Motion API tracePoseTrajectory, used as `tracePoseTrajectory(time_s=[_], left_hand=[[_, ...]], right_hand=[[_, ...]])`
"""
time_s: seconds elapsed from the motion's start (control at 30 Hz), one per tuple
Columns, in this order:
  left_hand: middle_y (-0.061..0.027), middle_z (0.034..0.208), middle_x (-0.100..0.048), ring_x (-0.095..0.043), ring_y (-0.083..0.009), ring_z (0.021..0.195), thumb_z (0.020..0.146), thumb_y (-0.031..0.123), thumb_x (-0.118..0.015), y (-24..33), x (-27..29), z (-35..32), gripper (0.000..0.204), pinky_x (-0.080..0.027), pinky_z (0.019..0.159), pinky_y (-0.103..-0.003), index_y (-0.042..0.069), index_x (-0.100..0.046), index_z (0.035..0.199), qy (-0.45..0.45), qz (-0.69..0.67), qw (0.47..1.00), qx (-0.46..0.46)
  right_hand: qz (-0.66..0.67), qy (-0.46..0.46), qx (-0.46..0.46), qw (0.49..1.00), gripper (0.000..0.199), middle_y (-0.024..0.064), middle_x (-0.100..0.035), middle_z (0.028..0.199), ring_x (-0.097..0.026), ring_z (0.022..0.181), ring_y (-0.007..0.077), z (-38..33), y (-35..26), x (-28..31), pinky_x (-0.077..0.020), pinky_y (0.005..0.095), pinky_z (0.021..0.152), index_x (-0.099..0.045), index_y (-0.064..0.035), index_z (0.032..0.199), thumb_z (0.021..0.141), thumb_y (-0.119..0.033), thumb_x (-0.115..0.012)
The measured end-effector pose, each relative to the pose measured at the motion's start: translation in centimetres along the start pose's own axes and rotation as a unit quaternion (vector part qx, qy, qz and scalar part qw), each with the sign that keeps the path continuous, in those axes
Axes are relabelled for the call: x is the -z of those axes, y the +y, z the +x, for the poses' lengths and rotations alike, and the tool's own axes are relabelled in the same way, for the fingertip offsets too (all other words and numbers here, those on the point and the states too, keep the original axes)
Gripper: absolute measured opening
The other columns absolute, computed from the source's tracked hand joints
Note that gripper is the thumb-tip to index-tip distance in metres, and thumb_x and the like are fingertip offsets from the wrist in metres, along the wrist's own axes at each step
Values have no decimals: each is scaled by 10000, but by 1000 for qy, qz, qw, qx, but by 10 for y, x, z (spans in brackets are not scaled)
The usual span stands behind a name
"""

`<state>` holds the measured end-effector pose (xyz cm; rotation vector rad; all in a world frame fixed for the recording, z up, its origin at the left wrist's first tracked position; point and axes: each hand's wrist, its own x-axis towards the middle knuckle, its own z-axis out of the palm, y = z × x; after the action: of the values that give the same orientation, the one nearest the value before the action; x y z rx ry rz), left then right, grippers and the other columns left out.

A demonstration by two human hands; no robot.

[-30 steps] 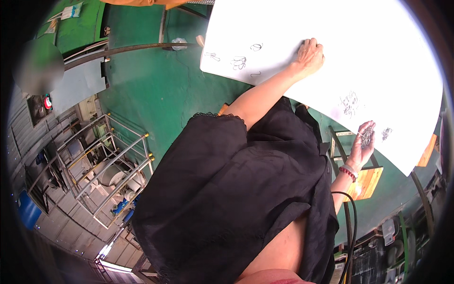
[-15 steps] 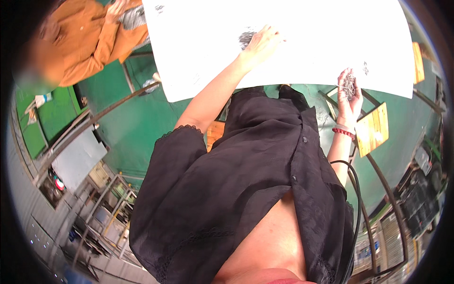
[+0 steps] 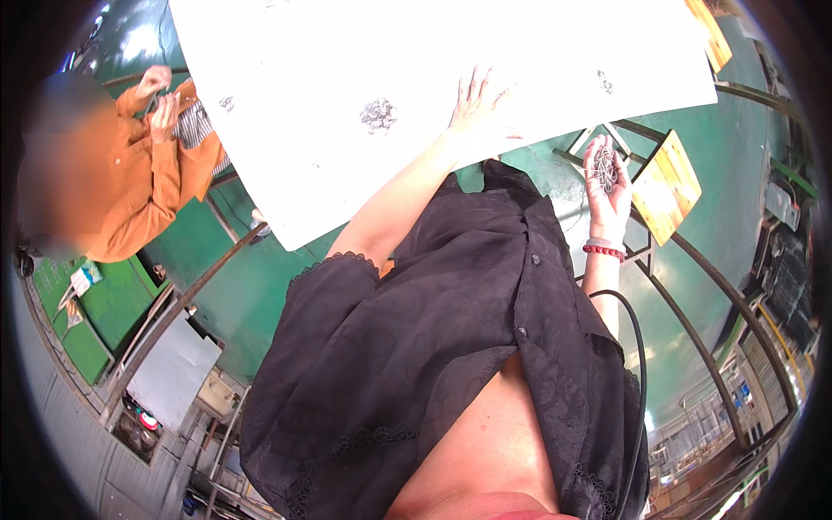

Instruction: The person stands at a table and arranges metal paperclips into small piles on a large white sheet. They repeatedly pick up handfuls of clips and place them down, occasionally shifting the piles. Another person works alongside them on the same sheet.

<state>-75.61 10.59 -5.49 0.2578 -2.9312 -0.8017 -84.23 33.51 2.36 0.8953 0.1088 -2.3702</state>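
My left hand [image 3: 475, 111] lies on the white tabletop [image 3: 295, 165] near its front edge, fingers spread, holding nothing. To its left on the table is a heap of thin dark metal pieces [image 3: 379, 115]. My right hand [image 3: 609, 211], palm up and fingers curled, cups a tangled bunch of thin silvery metal pieces [image 3: 604, 171] just off the table's front edge. They look like pins or short wires; the exact kind is too small to tell. A smaller cluster of metal pieces [image 3: 604, 81] sits on the table beyond my right hand.
At the left, a person in an orange shirt [image 3: 143, 195] sits by the table, both hands raised together. Another small cluster [image 3: 226, 103] lies near that person. Wooden stools [image 3: 667, 189] stand at the right on a green floor [image 3: 243, 295]. A black cable [image 3: 641, 364] hangs beside my right arm.
The view has turned. My left hand has gone from beside the dark heap to the right, its fingers now spread. The right hand still holds the metal pieces, farther from the table edge.
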Motion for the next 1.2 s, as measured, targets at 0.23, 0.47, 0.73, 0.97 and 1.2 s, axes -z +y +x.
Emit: tracePoseTrajectory(time_s=[0.23, 0.47, 0.73, 0.97, 1.2], left_hand=[[-139, 1244, -366, -287, -316, 1200, 800, 315, -512, -3, -42, 0, 448, -239, 982, -462, 114, -447, 1195, 35, 40, 998, -47], [-104, 1001, -452, -437, -276, 947, 797, 104, -468, -23, -36, 0, 189, -367, 805, -405, 50, -502, 975, 48, 51, 993, -97], [-110, 833, -512, -504, -212, 761, 857, 61, -443, -29, -14, 25, 111, -422, 694, -332, 16, -503, 938, 39, -259, 958, 119], [-85, 817, -518, -505, -149, 701, 881, 52, -427, -51, 0, 34, 109, -431, 630, -249, -25, -490, 926, 28, -744, 605, 281], [-133, 873, -518, -526, -186, 750, 880, 37, -401, -47, 17, 32, 134, -457, 653, -280, -49, -471, 956, 16, -779, 563, 276]], right_hand=[[-6, -7, 7, 1000, 344, 192, -476, 1180, -430, 1112, 312, -4, -23, -1, -356, 440, 966, -421, 39, 1198, 859, -19, -401], [8, -20, -31, 999, 343, 238, -450, 1176, -413, 1125, 350, 8, -23, 3, -331, 464, 982, -392, 89, 1177, 869, -61, -390], [-4, -33, -65, 997, 353, 239, -426, 1203, -386, 1151, 357, 12, -20, 13, -313, 461, 995, -368, 86, 1197, 879, -65, -368], [-23, -16, -59, 998, 373, 244, -406, 1215, -377, 1156, 360, 15, -15, 16, -301, 479, 1004, -333, 87, 1216, 879, -69, -369], [-107, -1, -82, 991, 371, 254, -391, 1221, -358, 1169, 370, 22, 10, 4, -297, 486, 1005, -351, 88, 1198, 882, -104, -375]])
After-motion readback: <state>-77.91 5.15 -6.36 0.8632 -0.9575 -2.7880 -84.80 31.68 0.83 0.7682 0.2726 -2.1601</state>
